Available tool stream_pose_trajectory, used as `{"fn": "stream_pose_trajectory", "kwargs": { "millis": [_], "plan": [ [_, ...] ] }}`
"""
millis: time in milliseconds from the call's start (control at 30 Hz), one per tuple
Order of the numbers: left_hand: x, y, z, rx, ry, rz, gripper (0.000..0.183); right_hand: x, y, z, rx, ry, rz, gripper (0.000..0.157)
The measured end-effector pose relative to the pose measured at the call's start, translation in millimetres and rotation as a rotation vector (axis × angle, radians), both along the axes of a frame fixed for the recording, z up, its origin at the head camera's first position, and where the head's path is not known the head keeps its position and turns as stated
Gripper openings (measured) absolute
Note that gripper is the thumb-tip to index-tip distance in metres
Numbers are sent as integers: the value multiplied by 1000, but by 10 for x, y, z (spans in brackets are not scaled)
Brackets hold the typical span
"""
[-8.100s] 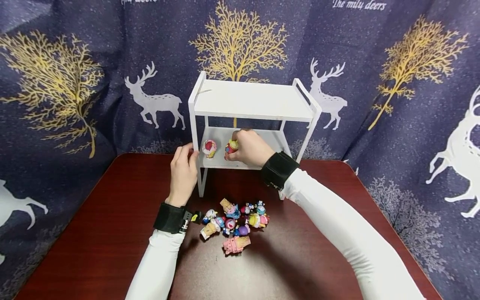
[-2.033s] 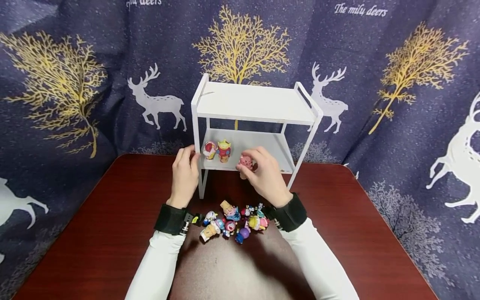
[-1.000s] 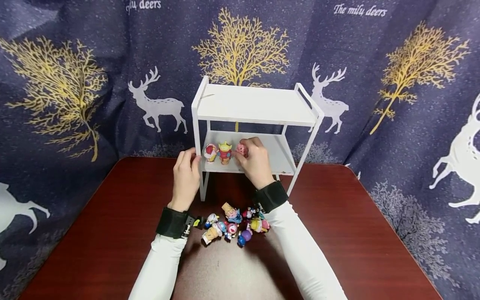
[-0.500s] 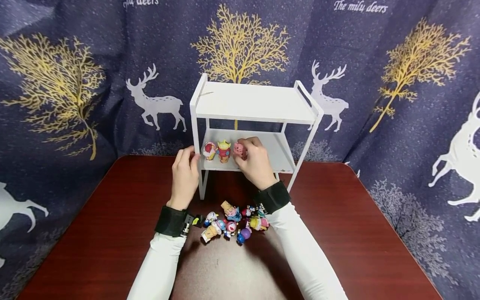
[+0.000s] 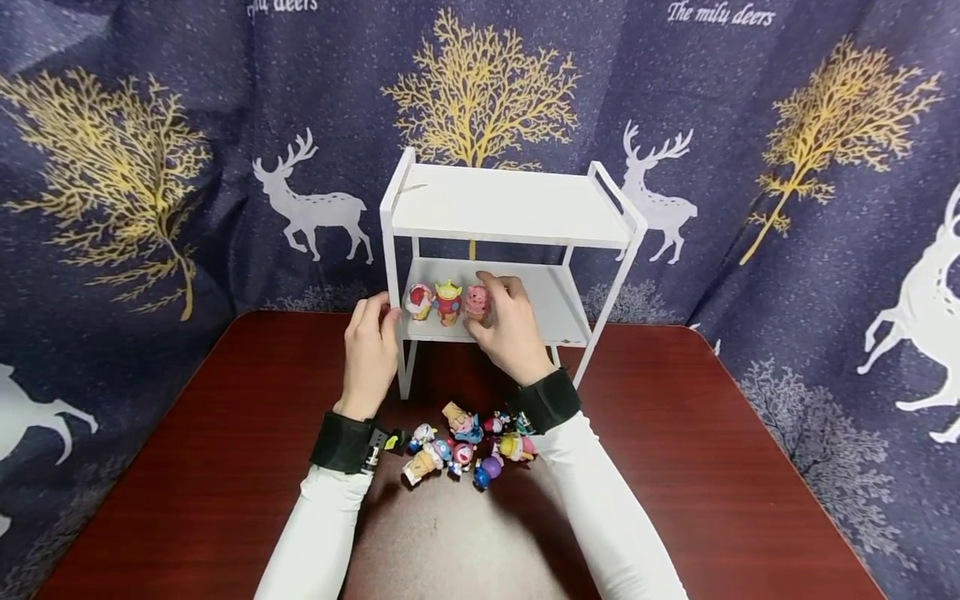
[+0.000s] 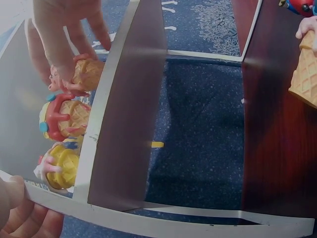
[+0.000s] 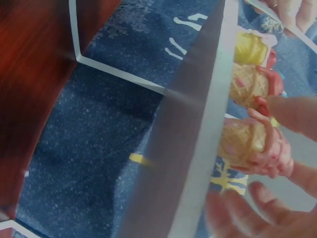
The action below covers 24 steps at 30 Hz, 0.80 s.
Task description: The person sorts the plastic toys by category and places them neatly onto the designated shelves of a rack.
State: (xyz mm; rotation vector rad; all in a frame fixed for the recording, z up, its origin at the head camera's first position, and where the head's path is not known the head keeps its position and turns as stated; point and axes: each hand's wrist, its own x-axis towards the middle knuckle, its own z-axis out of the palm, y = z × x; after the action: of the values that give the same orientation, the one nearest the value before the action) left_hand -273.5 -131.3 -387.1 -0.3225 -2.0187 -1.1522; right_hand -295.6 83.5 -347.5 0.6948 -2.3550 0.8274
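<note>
My left hand (image 5: pixel 367 354) grips the left post of a small white two-tier shelf rack (image 5: pixel 510 204), with thumb and fingers on either side of it in the left wrist view. On the lower tier, three ice-cream-cone toy figurines stand in a row. Leftmost is a white, red and yellow figurine (image 5: pixel 419 302); beside it stands a red figurine with a yellow-green eared top (image 5: pixel 448 302). The pink figurine (image 5: pixel 477 302) is third, its cone base towards the front edge. My right hand (image 5: pixel 516 333) is around that pink one, thumb and fingers spread apart beside it.
Several more small figurines (image 5: pixel 462 454) lie in a loose pile on the dark red table (image 5: pixel 247 433), in front of the rack. The rack's top tier (image 5: pixel 517 200) overhangs my right hand. Behind hangs a dark blue cloth (image 5: pixel 315 92) with deer and trees.
The pink figurine went from my right hand's hold in front of the rack to the lower tier beside the red one. The right fingers have since loosened. My left hand stayed on the post.
</note>
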Motion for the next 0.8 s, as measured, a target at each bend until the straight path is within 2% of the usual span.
{"fn": "stream_pose_trajectory", "kwargs": {
  "millis": [167, 300, 433, 567, 667, 800],
  "plan": [
    [-6, 5, -3, -1, -1, 1, 23, 117, 55, -11, 11, 12, -16, 69],
    [-2, 17, -2, -1, 0, 3, 23, 225, 82, -36, -21, 79, -41, 64],
    [1, 28, 0, 1, 6, 9, 23, 317, 100, -87, -132, 155, -13, 42],
    [-7, 33, -6, -10, 10, 12, 23, 396, 121, -183, -258, 191, 29, 17],
    [-8, 31, -1, -16, 13, 12, 23, 417, 125, -242, -262, 192, 70, 10],
    [11, 22, 8, -11, 12, 17, 23, 427, 117, -290, -192, 148, 154, 10]
  ]
}}
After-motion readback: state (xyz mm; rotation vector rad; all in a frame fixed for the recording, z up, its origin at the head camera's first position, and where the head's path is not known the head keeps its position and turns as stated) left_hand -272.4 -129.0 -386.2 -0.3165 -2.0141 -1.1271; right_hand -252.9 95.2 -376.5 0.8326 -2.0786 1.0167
